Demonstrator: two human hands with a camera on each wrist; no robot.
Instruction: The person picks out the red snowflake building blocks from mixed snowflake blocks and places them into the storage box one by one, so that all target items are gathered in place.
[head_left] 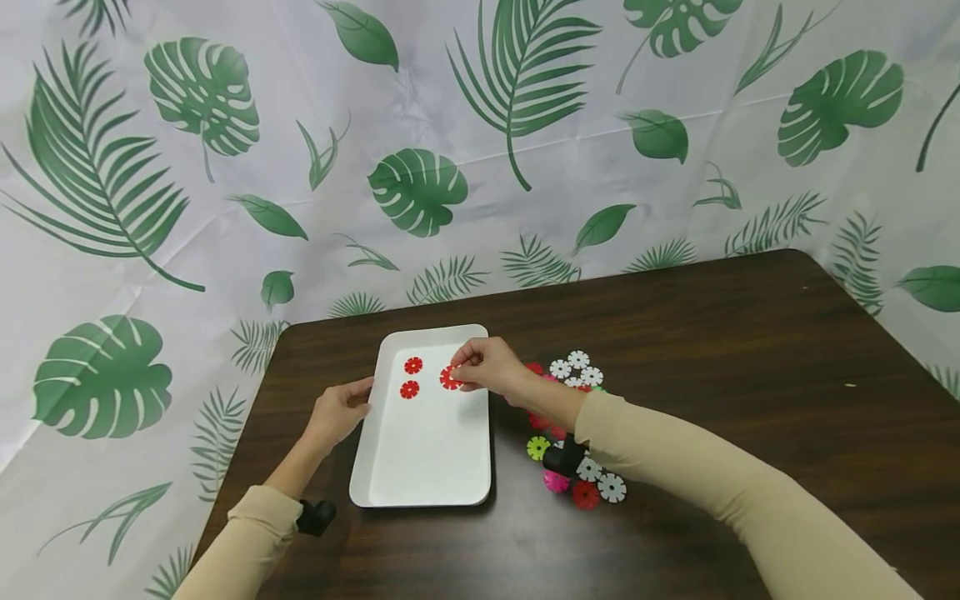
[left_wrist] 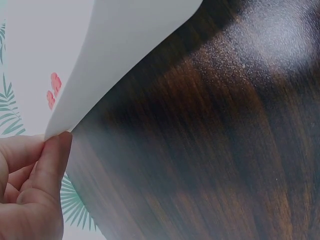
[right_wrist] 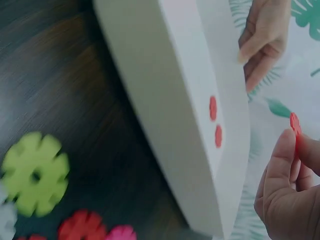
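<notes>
I see my right hand [head_left: 491,367] pinching a red snowflake disc [head_left: 450,378] over the white tray [head_left: 420,492], toward its 1 o'clock corner; two more red discs [head_left: 410,377] lie in the tray at 11 o'clock; my left hand [head_left: 341,410] grips the tray's 9 o'clock rim with curled fingers; a pile of mixed-colour discs [head_left: 577,371] sits on the dark wooden table [head_left: 750,375] at 3 o'clock of the tray.

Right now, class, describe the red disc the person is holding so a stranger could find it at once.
Start at the dark wooden table and find the white tray on its left part. Over the tray's far right area, the right hand pinches a red flower-shaped disc. Unlike the two red discs lying flat in the tray, this one is between fingertips.
</notes>
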